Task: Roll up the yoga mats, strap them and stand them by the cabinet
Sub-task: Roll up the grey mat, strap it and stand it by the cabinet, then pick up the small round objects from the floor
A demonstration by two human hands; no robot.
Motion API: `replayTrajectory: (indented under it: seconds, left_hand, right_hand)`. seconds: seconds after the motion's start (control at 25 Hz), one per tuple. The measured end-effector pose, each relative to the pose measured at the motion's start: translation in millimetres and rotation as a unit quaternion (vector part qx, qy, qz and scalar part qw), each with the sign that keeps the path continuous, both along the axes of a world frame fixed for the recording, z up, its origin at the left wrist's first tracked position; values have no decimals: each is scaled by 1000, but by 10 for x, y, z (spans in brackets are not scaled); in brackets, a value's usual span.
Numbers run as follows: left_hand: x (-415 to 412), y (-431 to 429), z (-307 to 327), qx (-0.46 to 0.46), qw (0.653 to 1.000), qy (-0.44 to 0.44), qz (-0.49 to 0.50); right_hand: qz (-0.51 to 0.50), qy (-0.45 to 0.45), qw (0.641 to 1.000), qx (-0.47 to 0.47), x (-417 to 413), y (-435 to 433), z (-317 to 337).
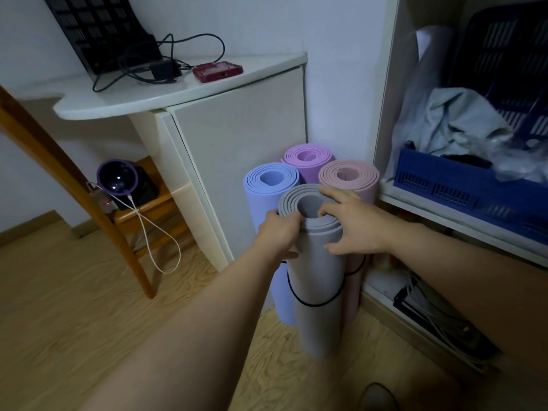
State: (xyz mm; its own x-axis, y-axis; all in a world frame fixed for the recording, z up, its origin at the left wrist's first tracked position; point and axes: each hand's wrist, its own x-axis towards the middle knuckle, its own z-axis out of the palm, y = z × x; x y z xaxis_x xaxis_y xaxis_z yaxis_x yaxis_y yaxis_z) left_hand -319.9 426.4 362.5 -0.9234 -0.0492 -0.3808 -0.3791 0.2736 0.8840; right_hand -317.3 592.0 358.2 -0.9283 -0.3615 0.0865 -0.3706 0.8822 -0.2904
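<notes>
Grey mat (320, 277) is the one you have in hand. It stands on end on the floor (89, 292), long axis vertical, open spiral end pointing up at you, and a thin black strap (311, 304) circles it low on the roll.

Going left to right: the cabinet (243, 137) is furthest left, and the blue mat (258, 203) stands upright against its side panel. Behind that, in the corner, is the purple mat (308, 157), also on end.

Your left hand (277, 232) comes next, on the left of the grey mat's top. Its fingers (292, 218) are curled over the rim and grip it.

Your right hand (355, 226) is on the opposite side. Its fingers (329, 192) are spread and bent across the top edge, one tip dips into the hollow core, and the thumb presses the outer wall lower down. So both hands hold the same end, and the roll's axis drops straight down between them.

The pink mat (350, 176) stands just behind your right hand, against the shelf unit (444, 215).

The relation to watch is depth. The grey mat sits in front of the other three and touches the blue and pink rolls, as far as can be seen. Both hands are equally near, so letting go looks like the step in hand. Keep the axis plumb as you release, because only its neighbours brace it.
</notes>
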Motion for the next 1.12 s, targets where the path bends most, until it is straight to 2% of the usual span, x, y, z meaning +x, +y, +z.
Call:
replayTrajectory:
  seconds: [0.16,0.32,0.64,0.88,1.12]
  left_hand:
    - [62,-51,-108,-7,998,58,-26]
    - [155,-137,-132,-60,989,112,-70]
    - [566,-578,106,-125,983,72,-118]
    - [1319,-1240,417,-185,971,134,-68]
    - [1884,-2201,294,-198,969,142,28]
  right_hand:
    - [-35,10,998,51,24,-38,-54]
    - [-55,12,997,53,109,-127,-72]
    - [-27,61,994,82,471,-412,330]
    - [33,25,996,82,1090,-1148,626]
    - [113,-31,988,100,1385,-2062,411]
